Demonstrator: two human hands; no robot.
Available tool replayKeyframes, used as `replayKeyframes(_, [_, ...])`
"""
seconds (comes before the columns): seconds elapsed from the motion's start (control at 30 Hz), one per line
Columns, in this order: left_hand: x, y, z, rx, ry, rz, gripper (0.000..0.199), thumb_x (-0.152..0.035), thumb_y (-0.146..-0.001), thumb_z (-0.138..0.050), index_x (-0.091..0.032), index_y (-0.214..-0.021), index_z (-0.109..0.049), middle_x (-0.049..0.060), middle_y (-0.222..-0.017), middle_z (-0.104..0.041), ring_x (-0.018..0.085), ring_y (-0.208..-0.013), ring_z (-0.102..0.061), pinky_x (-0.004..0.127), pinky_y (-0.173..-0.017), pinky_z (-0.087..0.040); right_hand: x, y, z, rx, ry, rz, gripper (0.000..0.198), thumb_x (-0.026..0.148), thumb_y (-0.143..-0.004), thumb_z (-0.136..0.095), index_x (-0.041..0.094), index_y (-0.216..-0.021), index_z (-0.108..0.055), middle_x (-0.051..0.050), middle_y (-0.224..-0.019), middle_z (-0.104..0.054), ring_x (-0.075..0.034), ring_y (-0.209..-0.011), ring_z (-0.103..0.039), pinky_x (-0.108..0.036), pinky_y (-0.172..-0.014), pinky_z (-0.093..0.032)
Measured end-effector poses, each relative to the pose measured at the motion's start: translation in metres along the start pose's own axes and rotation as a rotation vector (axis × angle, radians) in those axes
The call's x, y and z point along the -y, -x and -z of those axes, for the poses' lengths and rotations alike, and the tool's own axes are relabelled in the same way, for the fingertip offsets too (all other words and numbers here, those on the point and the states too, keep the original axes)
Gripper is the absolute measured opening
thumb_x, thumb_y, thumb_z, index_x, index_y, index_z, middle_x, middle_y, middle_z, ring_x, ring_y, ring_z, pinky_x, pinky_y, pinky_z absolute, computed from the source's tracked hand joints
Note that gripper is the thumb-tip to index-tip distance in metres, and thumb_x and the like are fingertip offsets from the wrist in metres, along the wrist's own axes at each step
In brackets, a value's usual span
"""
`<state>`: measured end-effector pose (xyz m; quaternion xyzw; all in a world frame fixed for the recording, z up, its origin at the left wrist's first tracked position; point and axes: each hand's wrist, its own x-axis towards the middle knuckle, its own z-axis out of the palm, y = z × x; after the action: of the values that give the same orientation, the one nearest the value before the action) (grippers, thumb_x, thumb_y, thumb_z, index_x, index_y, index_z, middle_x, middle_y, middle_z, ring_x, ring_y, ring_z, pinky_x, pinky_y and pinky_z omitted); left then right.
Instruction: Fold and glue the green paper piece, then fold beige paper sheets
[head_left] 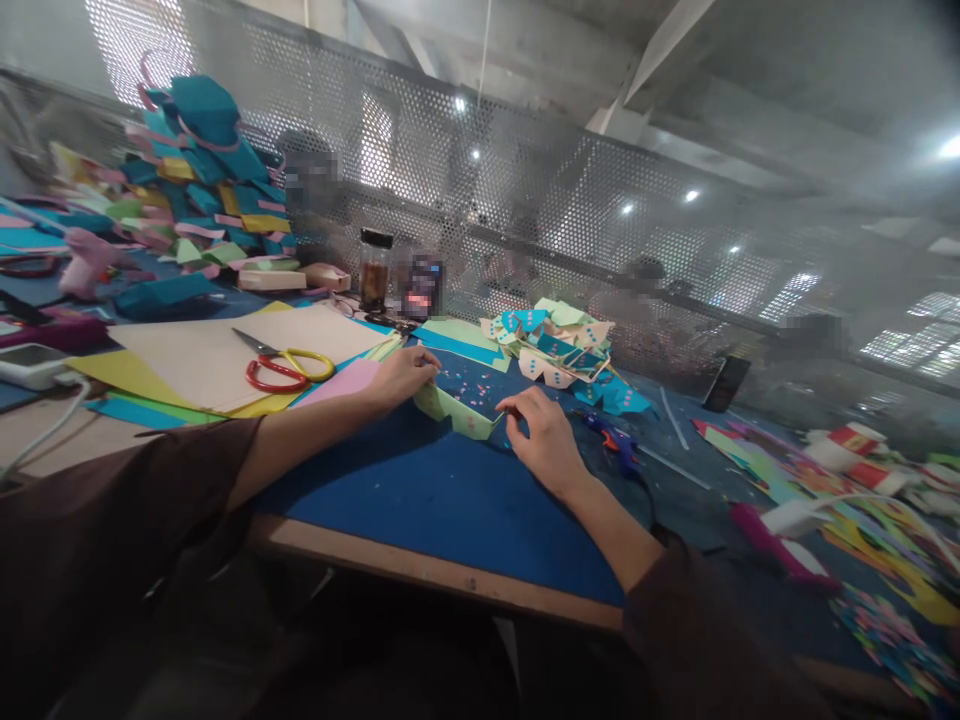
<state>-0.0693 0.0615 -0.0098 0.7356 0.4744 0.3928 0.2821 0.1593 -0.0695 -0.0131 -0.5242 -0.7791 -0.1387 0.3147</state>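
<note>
A light green paper cut-out (471,421) with notched lower edges and faint pink dots stands between my two hands, just above the blue tabletop (405,490). My left hand (405,376) is closed in a pinch on its left end. At its right end, the thumb and index finger of my right hand (541,438) are bent together around the tip. Small pink and blue paper bits (469,385) lie scattered behind the cut-out. Farther back is a pile of similar dotted cut-outs (555,345) in blue, cream and green.
Scissors (289,368) with red and yellow handles rest on cream paper sheets (195,350) at left. A blue glue gun (616,440) lies right of my right hand. A lidded jar (375,270) stands behind. Blue paper pieces (210,150) are stacked high at back left; a perforated metal screen (465,150) rises behind.
</note>
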Motion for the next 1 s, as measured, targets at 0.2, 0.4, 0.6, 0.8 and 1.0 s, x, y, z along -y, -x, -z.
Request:
replayKeyframes(0.2, [-0.005, 0.004, -0.001, 0.034, 0.097, -0.028, 0.022, -0.025, -0.072, -0.052, -0.020, -0.084, -0.069, 0.003, -0.082, -0.072, 0.020, -0.077, -0.065, 0.026, -0.064, -0.046, -0.007, -0.001, -0.003, 0.012, 0.000, -0.057, 0.018, 0.008, -0.085, -0.055, 0.021, -0.094, -0.063, -0.004, -0.095, -0.061, -0.020, -0.092, -0.061, -0.032, -0.079, -0.041])
replayKeyframes(0.4, [-0.005, 0.003, -0.004, 0.080, 0.145, -0.059, 0.021, -0.030, -0.075, -0.056, -0.019, -0.087, -0.069, 0.002, -0.080, -0.070, 0.019, -0.078, -0.064, 0.026, -0.065, -0.045, -0.014, -0.001, -0.005, 0.014, 0.015, -0.063, 0.015, 0.008, -0.084, -0.056, 0.021, -0.090, -0.062, -0.004, -0.092, -0.058, -0.021, -0.089, -0.059, -0.032, -0.078, -0.040])
replayKeyframes(0.6, [-0.008, 0.006, -0.003, 0.112, 0.170, -0.086, 0.025, -0.037, -0.078, -0.059, -0.019, -0.089, -0.071, 0.003, -0.086, -0.071, 0.020, -0.083, -0.064, 0.026, -0.067, -0.045, -0.016, -0.001, -0.003, 0.018, 0.003, -0.039, 0.018, 0.007, -0.086, -0.054, 0.021, -0.093, -0.063, -0.005, -0.095, -0.061, -0.022, -0.091, -0.059, -0.033, -0.079, -0.040])
replayKeyframes(0.8, [-0.005, 0.004, -0.004, 0.107, 0.159, -0.096, 0.023, -0.035, -0.078, -0.059, -0.018, -0.088, -0.070, 0.003, -0.086, -0.072, 0.019, -0.083, -0.065, 0.025, -0.068, -0.045, -0.015, -0.002, -0.002, 0.044, -0.036, -0.029, 0.018, 0.008, -0.087, -0.055, 0.020, -0.096, -0.065, -0.007, -0.100, -0.064, -0.023, -0.097, -0.060, -0.033, -0.083, -0.044])
replayKeyframes(1.0, [-0.008, 0.007, -0.003, 0.123, 0.125, -0.108, 0.023, -0.033, -0.077, -0.058, -0.017, -0.089, -0.070, 0.003, -0.088, -0.072, 0.020, -0.082, -0.065, 0.026, -0.065, -0.045, -0.016, -0.001, -0.005, 0.067, -0.073, -0.042, 0.017, 0.009, -0.086, -0.057, 0.019, -0.097, -0.066, -0.008, -0.101, -0.064, -0.023, -0.096, -0.061, -0.032, -0.081, -0.046])
